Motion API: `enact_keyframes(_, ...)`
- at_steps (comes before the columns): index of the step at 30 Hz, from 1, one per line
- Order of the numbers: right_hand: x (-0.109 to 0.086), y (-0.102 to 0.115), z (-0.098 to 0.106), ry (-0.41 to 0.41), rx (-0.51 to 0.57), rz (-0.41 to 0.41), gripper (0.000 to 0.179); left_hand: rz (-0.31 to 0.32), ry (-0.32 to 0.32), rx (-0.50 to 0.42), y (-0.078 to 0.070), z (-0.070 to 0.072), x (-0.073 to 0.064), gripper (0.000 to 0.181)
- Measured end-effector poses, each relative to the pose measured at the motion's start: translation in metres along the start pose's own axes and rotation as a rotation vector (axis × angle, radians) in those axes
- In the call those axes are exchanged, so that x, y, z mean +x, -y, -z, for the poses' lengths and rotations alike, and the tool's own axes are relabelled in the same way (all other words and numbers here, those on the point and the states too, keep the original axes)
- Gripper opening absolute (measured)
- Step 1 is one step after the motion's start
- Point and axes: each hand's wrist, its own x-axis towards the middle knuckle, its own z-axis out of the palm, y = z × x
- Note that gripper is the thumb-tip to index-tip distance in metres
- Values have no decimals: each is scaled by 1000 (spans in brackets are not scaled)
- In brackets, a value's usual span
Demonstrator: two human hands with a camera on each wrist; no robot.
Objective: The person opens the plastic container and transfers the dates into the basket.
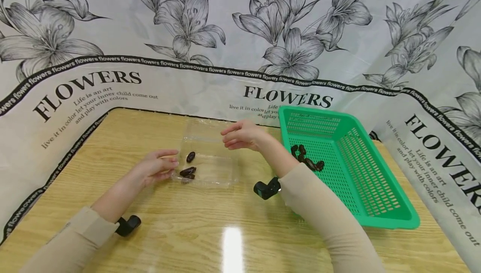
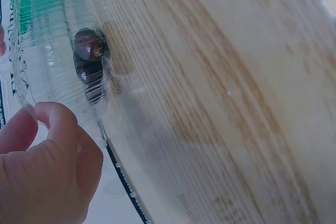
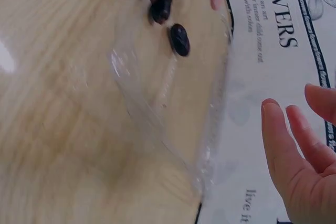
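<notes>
Clear box (image 1: pixel 221 166) holds seemingly three dates (image 1: pixel 188 171); left hand (image 1: pixel 155 168) pinches it, right hand (image 1: pixel 242 135) spreads empty.

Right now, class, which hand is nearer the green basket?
Right. The right hand hovers left of the green basket; the left hand is farther left, pinching the left edge of the clear box.

We see a clear, thin-walled plastic box (image 1: pixel 221 173), rimmed and finely ribbed along its side, lying on the tabletop (image 1: pixel 169 231) toward the back edge, its rim pinched at the left by the left hand (image 1: pixel 155 166). Inside, gathered at its left end, we count three glossy, dark brown dates (image 1: pixel 188 171), oval and wrinkled: two close together near the front, the third a little behind.
</notes>
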Motion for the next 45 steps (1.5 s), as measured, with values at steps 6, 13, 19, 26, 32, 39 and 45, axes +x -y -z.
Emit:
enact_keyframes(6, 16, -16, -26, 20, 6, -29, 40, 4, 6, 10, -1, 1, -1, 59)
enact_keyframes(13, 30, -31, -49, -17, 46, -35, 38, 8, 7, 1, -2, 1, -2, 60)
enact_keyframes(19, 41, -40, -65, -35, 106, -51, 37, 5, 11, -1, -3, 0, -2, 60)
enact_keyframes(26, 66, -61, -79, -113, 184, -41, 29, -1, 17, -16, -2, 1, -1, 60)
enact_keyframes(32, 70, -68, -92, -197, 211, 12, 30, -1, 29, -29, -1, 1, 0, 61)
enact_keyframes(39, 60, -59, -105, -309, 172, -1, 27, -2, 34, -16, -1, 0, 0, 61)
enact_keyframes(45, 62, -61, -111, -349, 110, 21, 26, 3, 40, -5, -2, 1, 0, 62)
